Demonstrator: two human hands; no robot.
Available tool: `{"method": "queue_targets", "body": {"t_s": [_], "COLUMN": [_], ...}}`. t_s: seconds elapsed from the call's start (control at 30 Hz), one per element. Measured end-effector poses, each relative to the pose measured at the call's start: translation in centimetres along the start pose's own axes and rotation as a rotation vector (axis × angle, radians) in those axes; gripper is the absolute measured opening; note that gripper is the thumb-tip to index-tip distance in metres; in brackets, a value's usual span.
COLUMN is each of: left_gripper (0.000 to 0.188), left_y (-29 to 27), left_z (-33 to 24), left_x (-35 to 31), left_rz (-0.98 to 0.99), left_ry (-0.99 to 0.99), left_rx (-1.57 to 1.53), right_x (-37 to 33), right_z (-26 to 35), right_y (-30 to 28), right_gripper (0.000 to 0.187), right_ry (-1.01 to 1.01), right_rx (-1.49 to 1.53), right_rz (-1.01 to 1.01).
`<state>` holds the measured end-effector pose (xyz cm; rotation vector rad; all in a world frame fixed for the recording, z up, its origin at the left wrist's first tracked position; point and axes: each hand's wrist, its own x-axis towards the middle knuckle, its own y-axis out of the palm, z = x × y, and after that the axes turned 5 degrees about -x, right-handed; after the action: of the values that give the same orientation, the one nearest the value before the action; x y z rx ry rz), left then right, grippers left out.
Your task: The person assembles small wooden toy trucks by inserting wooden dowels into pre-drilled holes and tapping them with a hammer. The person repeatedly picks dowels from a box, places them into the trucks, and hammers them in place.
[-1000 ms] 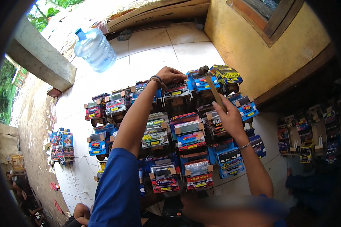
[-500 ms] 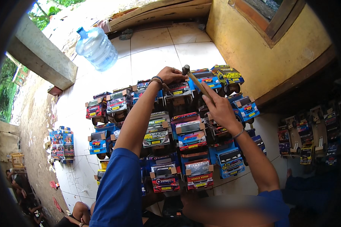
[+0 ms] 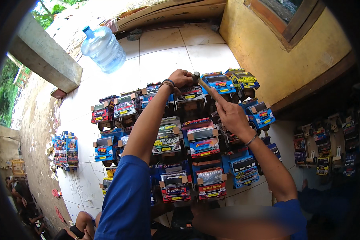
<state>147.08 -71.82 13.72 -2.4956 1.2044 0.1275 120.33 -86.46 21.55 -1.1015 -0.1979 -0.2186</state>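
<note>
My right hand (image 3: 233, 117) is closed around the wooden handle of a hammer (image 3: 205, 85), its index finger stretched along the handle. The dark hammer head is close beside the fingertips of my left hand (image 3: 181, 78). Those left fingers are pinched together at the top of a toy truck (image 3: 189, 95) in the far row; whatever they grip is too small or hidden to make out. To the right of this truck sits a blue toy truck (image 3: 219, 83), and to its left another blue one (image 3: 151, 96), partly covered by my left wrist.
Rows of printed toy trucks (image 3: 204, 145) stand below my arms on the white tiled floor (image 3: 160, 64). A large clear blue water bottle (image 3: 104, 50) is at the far left. A yellow wall (image 3: 264, 68) bounds the right; more toy trucks (image 3: 324, 144) lie there in shade. People sit at lower left.
My right hand has shifted slightly forward, and the hammer's handle now shows shorter, its head lower by my left fingers. My left hand stays at the same truck. The view has shifted slightly.
</note>
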Motion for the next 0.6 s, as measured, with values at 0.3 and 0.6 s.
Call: {"method": "queue_targets", "body": {"t_s": [0.3,0.6], "left_gripper": [0.048,0.032], "left_y": [0.6,0.4], "left_z": [-1.2,-1.1], "left_x": [-1.3,-0.9], "left_rz": [-0.025,-0.017], "left_ry": [-0.028,-0.013], "left_rx": [-0.091,-0.065], "right_x": [-0.7,-0.9], "right_z": [0.2,-0.5], "right_y": [0.4,0.7], "right_gripper": [0.061,0.061], "right_ry": [-0.006,-0.031], "right_rx": [-0.103,-0.151], "right_rz": [0.0,-0.028]}}
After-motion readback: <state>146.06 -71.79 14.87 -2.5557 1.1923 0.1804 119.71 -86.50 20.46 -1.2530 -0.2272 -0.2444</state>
